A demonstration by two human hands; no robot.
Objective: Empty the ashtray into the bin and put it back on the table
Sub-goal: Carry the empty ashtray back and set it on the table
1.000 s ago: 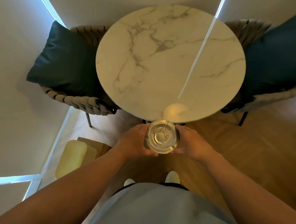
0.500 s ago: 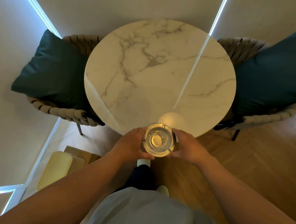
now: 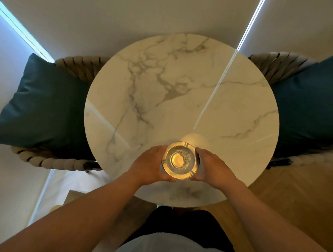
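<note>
Ashtray [image 3: 180,160] sat cupped between both hands over the near part of the table [image 3: 185,87]; whether it rested on the marble or hung just above could not be told. Left hand [image 3: 148,165] closed on its left wall, right hand [image 3: 210,168] on its right, thumbs toward the body. A two-sided hold probably kept the dish level, since a grey patch of ash lay inside (so not emptied, by the look of it). Both forearms reached forward, converging, wrists straight, palms facing each other. No bin was plainly in view. Cushions [image 3: 45,106] flanked the table.
</note>
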